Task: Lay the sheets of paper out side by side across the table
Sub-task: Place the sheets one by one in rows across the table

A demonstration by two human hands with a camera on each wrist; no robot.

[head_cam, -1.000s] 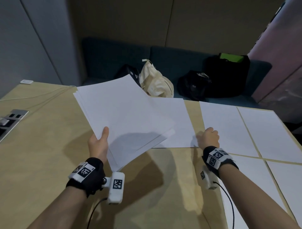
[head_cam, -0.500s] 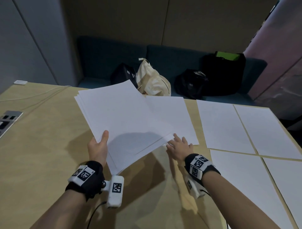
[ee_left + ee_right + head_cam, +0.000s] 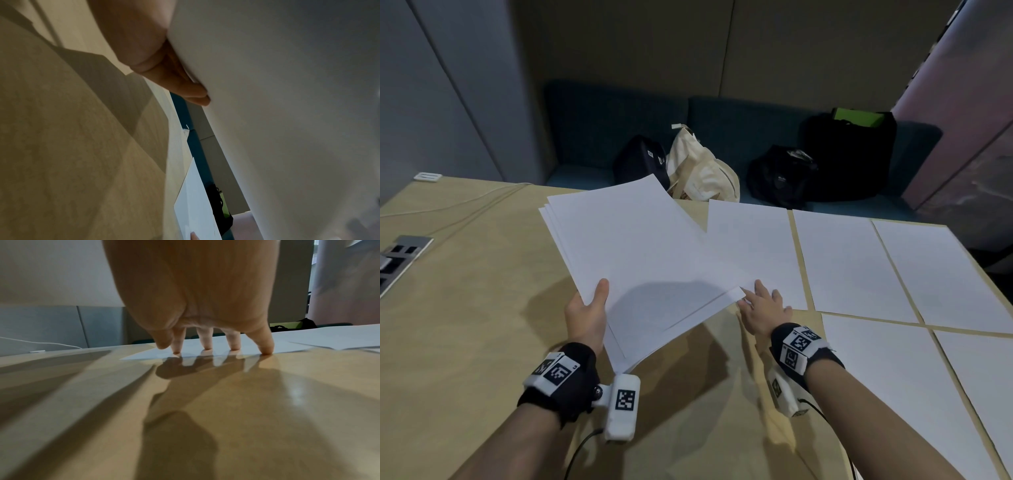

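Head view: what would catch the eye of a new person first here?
First, the stack of paper held up over the table's middle, gripped at its near edge by the left hand. Next, white sheets lying side by side on the table's right part, where the right hand presses straight fingers on the nearest sheet.

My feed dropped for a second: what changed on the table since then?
The right hand came off the gap between laid sheets, moved left and opened; its fingertips now touch the near edge of the last laid sheet. The left hand still holds the paper stack above the table; the laid sheets stayed put.
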